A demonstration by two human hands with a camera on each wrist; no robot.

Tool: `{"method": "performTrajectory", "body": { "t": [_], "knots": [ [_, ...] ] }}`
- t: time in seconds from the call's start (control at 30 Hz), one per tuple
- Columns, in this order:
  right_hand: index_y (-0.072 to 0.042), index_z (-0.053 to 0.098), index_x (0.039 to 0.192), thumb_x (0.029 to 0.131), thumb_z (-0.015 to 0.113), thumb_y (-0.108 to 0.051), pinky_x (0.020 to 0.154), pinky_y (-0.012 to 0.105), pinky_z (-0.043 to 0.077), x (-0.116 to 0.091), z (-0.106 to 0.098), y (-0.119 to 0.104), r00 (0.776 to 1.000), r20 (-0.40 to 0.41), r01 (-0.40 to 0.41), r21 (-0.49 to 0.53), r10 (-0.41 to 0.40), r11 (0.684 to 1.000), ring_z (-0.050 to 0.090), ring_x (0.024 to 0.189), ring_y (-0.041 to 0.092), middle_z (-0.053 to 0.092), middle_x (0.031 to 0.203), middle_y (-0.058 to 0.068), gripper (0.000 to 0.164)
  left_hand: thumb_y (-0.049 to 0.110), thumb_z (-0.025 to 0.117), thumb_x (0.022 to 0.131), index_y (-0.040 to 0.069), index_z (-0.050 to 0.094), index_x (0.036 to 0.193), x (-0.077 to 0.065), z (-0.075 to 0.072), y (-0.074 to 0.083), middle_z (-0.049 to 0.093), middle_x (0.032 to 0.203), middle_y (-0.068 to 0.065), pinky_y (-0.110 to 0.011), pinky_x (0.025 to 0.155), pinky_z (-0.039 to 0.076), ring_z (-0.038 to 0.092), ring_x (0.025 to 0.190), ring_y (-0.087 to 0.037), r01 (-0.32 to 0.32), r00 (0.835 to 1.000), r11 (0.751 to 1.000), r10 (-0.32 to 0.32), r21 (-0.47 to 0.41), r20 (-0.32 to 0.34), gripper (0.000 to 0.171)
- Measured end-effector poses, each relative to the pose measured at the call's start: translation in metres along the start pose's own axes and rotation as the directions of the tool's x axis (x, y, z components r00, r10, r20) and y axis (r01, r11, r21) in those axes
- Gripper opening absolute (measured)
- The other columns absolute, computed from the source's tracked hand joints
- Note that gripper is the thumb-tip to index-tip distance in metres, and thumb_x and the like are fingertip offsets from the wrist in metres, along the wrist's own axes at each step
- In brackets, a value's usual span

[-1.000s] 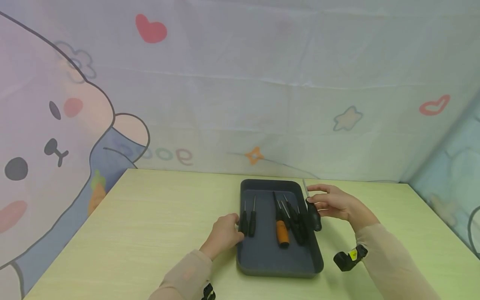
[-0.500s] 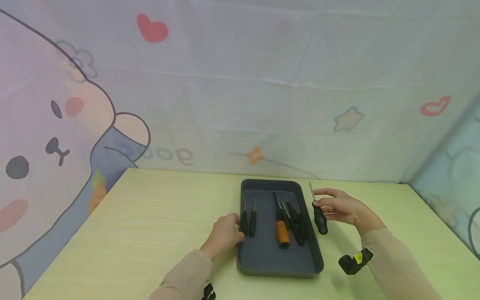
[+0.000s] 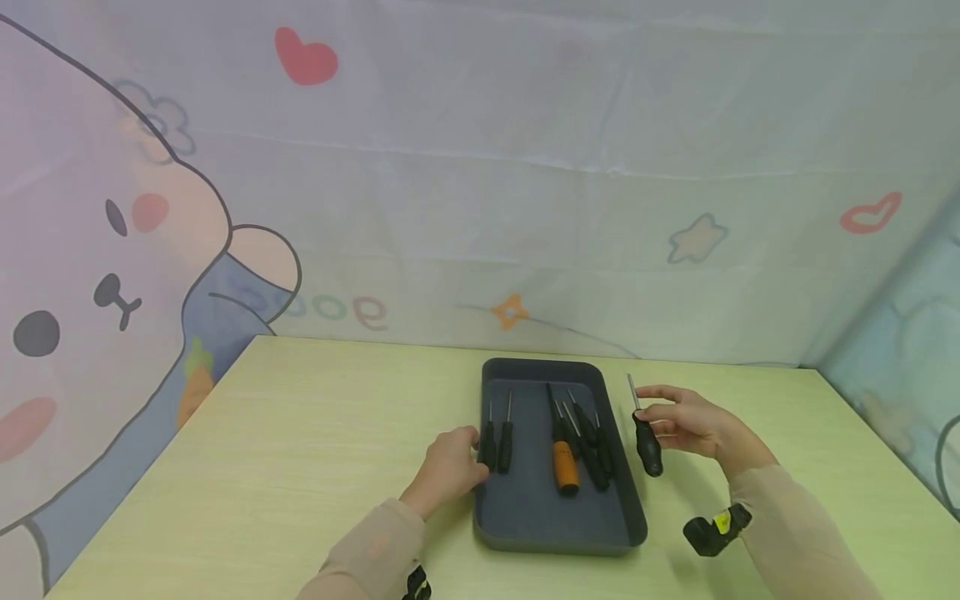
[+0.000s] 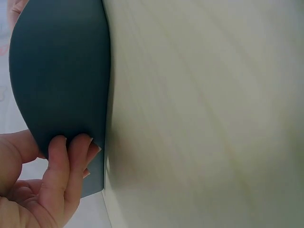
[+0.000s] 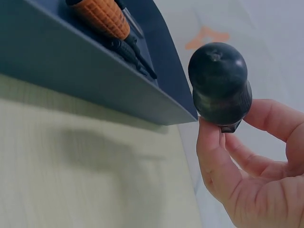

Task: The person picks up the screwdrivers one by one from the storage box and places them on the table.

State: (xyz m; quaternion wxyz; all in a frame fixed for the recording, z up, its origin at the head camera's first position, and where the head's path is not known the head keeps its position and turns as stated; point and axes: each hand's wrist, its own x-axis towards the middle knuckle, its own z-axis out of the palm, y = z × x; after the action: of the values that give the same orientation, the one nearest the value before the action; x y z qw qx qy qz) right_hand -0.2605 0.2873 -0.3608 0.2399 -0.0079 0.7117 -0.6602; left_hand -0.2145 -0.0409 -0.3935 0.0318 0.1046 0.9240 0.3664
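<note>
My right hand pinches a black-handled screwdriver in the air, just right of the tray. Its metal shaft points up and away; in the right wrist view the rounded butt of the handle faces the camera. My left hand grips the left wall of the dark grey tray, thumb over the rim and fingers on the outer side, as the left wrist view shows. Inside the tray, two small black screwdrivers lie at the left. An orange-handled screwdriver and several black ones lie to the right.
The tray stands on a pale wooden table, with bare tabletop on both sides. Behind the table hangs a printed cloth. A dark cable shows at the far right edge.
My right hand has carried the black-handled screwdriver rightward and slightly toward me, from over the tray's right rim to beside it. The left hand and the tray have stayed put.
</note>
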Motion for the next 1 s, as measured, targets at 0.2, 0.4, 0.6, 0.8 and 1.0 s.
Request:
{"method": "performTrajectory", "body": {
  "t": [0.2, 0.4, 0.6, 0.8, 1.0],
  "knots": [
    [0.007, 0.019, 0.14, 0.091, 0.054, -0.004, 0.069, 0.03, 0.052, 0.001, -0.006, 0.007, 1.0, 0.006, -0.002, 0.008, 0.002, 1.0, 0.06, 0.072, 0.012, 0.052, 0.092, 0.005, 0.061, -0.004, 0.065, 0.07, -0.007, 0.057, 0.09, -0.002, -0.001, 0.002, 0.053, 0.066, -0.005, -0.025, 0.047, 0.035, 0.042, 0.053, -0.015, -0.006, 1.0, 1.0, 0.006, -0.001, -0.001, 0.022],
    [0.007, 0.019, 0.14, 0.09, 0.056, -0.005, 0.068, 0.029, 0.051, 0.001, -0.011, 0.013, 1.0, 0.002, -0.009, 0.009, 0.009, 1.0, 0.059, 0.071, 0.011, 0.052, 0.092, 0.004, 0.062, -0.004, 0.064, 0.07, -0.006, 0.057, 0.089, -0.003, -0.001, 0.002, 0.05, 0.063, -0.004, -0.024, 0.046, 0.032, 0.039, 0.051, -0.013, -0.015, 1.0, 1.0, 0.015, -0.012, -0.002, 0.02],
    [0.006, 0.024, 0.138, 0.089, 0.056, -0.003, 0.067, 0.029, 0.051, 0.001, -0.012, 0.017, 1.0, -0.006, -0.014, 0.031, 0.014, 0.999, 0.059, 0.071, 0.011, 0.053, 0.09, 0.004, 0.059, -0.004, 0.063, 0.07, -0.006, 0.057, 0.089, -0.002, -0.001, 0.001, 0.05, 0.063, -0.004, -0.024, 0.046, 0.032, 0.039, 0.05, -0.013, -0.02, 1.0, 1.0, 0.02, -0.014, -0.004, 0.02],
    [0.006, 0.024, 0.138, 0.089, 0.055, -0.002, 0.066, 0.029, 0.051, 0.001, -0.014, 0.021, 0.999, -0.019, -0.025, 0.039, 0.026, 0.999, 0.059, 0.071, 0.011, 0.055, 0.087, 0.003, 0.058, -0.004, 0.063, 0.07, -0.007, 0.057, 0.09, -0.001, -0.001, 0.0, 0.051, 0.064, -0.004, -0.024, 0.046, 0.033, 0.04, 0.051, -0.013, -0.019, 1.0, 1.0, 0.019, -0.011, 0.0, 0.021],
    [0.009, 0.019, 0.139, 0.089, 0.055, -0.003, 0.068, 0.031, 0.051, 0.0, -0.015, 0.026, 0.999, -0.04, -0.029, -0.039, 0.027, 0.999, 0.06, 0.073, 0.012, 0.057, 0.086, 0.002, 0.063, -0.004, 0.064, 0.07, -0.006, 0.057, 0.089, -0.001, -0.001, 0.0, 0.051, 0.066, -0.005, -0.024, 0.047, 0.033, 0.041, 0.052, -0.014, -0.024, 1.0, 1.0, 0.024, -0.002, -0.005, 0.021]
  ]
}}
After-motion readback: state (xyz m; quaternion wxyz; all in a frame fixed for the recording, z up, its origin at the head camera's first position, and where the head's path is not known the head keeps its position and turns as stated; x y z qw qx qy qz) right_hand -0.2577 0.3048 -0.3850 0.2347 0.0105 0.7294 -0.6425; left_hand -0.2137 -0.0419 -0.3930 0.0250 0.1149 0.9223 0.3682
